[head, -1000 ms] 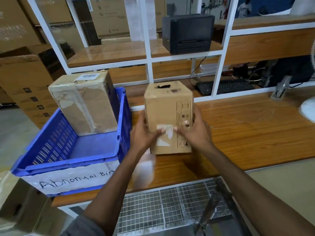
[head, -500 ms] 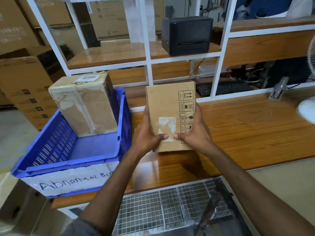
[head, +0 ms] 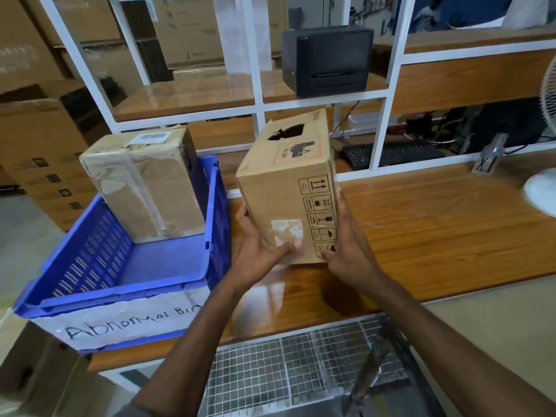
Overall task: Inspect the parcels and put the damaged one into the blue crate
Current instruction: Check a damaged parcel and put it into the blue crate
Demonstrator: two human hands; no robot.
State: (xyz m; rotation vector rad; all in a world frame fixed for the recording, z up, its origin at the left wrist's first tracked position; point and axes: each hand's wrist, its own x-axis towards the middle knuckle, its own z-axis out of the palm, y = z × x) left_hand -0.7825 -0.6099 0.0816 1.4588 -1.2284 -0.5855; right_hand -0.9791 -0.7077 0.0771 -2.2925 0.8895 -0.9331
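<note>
Brown corrugated card forms the parcel (head: pixel 285 188), a tall rectangular box held above the worktop (head: pixel 436 230) towards its left end, with its top tipped away from the person. A ragged dark hole is torn in the upper face beside a red-bordered print. The front face carries a column of black handling symbols and a scuffed white label under glossy tape.

The left hand (head: pixel 258 254) has its grip closed on the lower left side, thumb laid across the front. The right hand (head: pixel 346 248) clasps the lower right edge in the same way.

Just left of the parcel, the blue crate (head: pixel 87 260) sits at the worktop's left end. It is hard plastic with slotted walls and a paper sign (head: pixel 120 320) hand-lettered "Abnormal Bin". A taped parcel (head: pixel 144 188), wrinkled and shiny, stands upright at the crate's far end, and the near part of the crate floor shows smooth blue.

To the right of the hands, glossy wood grain runs open to a white fan base (head: pixel 541 191) at the right edge. A white metal frame (head: pixel 382 130) lines the far edge, with a keyboard (head: pixel 391 153) behind it and a boxy black printer (head: pixel 328 58) on the shelf above. Wire mesh (head: pixel 270 371) lies below the near edge.
</note>
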